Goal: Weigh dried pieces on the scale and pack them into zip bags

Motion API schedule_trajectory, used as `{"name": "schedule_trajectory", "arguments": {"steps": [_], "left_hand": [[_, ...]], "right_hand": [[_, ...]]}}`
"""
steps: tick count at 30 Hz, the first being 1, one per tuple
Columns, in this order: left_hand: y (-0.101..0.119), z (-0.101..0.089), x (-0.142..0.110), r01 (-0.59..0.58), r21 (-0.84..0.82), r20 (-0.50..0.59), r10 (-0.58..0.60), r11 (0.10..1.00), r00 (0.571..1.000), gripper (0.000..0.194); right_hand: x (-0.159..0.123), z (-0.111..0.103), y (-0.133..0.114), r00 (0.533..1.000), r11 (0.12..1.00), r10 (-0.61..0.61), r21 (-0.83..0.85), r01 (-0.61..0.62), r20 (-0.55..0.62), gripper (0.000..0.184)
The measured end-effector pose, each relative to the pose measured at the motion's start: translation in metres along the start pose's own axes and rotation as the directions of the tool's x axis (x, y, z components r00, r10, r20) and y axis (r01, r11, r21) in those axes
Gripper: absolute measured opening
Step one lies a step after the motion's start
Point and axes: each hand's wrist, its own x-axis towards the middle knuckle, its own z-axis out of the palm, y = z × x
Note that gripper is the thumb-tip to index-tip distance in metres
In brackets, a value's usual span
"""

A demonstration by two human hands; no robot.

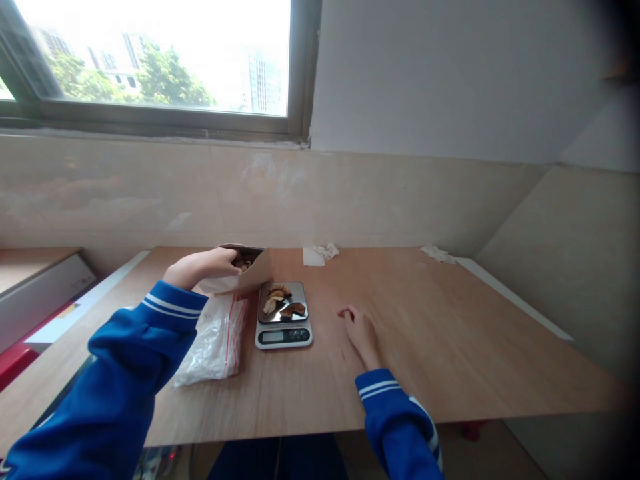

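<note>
My left hand [213,263] reaches into the opening of a light brown cardboard box [257,272], its fingertips partly hidden among dried brown slices [245,264]. In front of the box stands a small kitchen scale [284,337] with a shiny plate and a dark display. Several dried slices [277,293] lie on its plate, including a darker brown piece [293,310]. My right hand [359,330] rests on the wooden table to the right of the scale, with fingers curled together and nothing visible in them.
Clear zip bags [213,340] with a red strip lie left of the scale on the wooden table [425,320]. Near the wall are a white paper piece [313,257], a crumpled tissue [327,251] and another tissue [439,254]. A window [160,60] is above.
</note>
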Motion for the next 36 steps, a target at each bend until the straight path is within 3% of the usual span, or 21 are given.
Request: {"name": "schedule_trajectory", "arguments": {"steps": [3, 9, 11, 15, 18, 20, 24, 29, 32, 36], "left_hand": [[0.004, -0.007, -0.003, -0.071, 0.016, -0.037, 0.071, 0.997, 0.997, 0.035], [0.000, -0.023, -0.005, -0.086, 0.166, -0.210, 0.120, 0.982, 0.970, 0.036], [-0.002, -0.024, -0.007, -0.119, 0.180, -0.316, 0.172, 0.976, 0.933, 0.033], [-0.002, -0.014, -0.020, -0.191, 0.087, -0.564, 0.207, 0.978, 0.800, 0.046], [0.000, 0.006, -0.036, -0.278, -0.021, -0.617, 0.207, 0.960, 0.760, 0.049], [0.001, 0.025, -0.047, -0.332, -0.093, -0.613, 0.209, 0.939, 0.762, 0.048], [-0.001, 0.063, -0.064, -0.373, -0.232, -0.557, 0.192, 0.898, 0.808, 0.044], [-0.004, 0.092, -0.079, -0.352, -0.354, -0.506, 0.139, 0.866, 0.851, 0.044], [-0.005, 0.099, -0.085, -0.335, -0.389, -0.497, 0.110, 0.858, 0.861, 0.042], [-0.008, 0.105, -0.089, -0.338, -0.411, -0.501, 0.100, 0.847, 0.860, 0.041]], "right_hand": [[-0.001, -0.001, -0.001, 1.000, 1.000, -0.011, -0.003, 0.011, -0.010, 0.031], [-0.002, -0.001, -0.002, 1.000, 1.000, -0.015, 0.003, 0.015, -0.012, 0.031], [-0.002, -0.001, -0.001, 1.000, 1.000, -0.019, 0.014, 0.020, -0.014, 0.031], [-0.005, 0.001, 0.000, 0.989, 0.994, -0.077, 0.062, 0.085, -0.124, 0.031], [-0.012, 0.006, -0.012, 0.955, 0.974, -0.195, 0.068, 0.215, -0.225, 0.032], [-0.018, 0.013, -0.031, 0.925, 0.947, -0.293, 0.055, 0.315, -0.243, 0.031], [-0.030, 0.036, -0.084, 0.866, 0.890, -0.450, -0.025, 0.456, -0.219, 0.030], [-0.038, 0.069, -0.139, 0.850, 0.853, -0.519, -0.127, 0.506, -0.095, 0.049], [-0.039, 0.082, -0.151, 0.848, 0.842, -0.527, -0.174, 0.510, -0.064, 0.046], [-0.041, 0.090, -0.144, 0.849, 0.845, -0.520, -0.199, 0.496, -0.095, 0.056]]}}
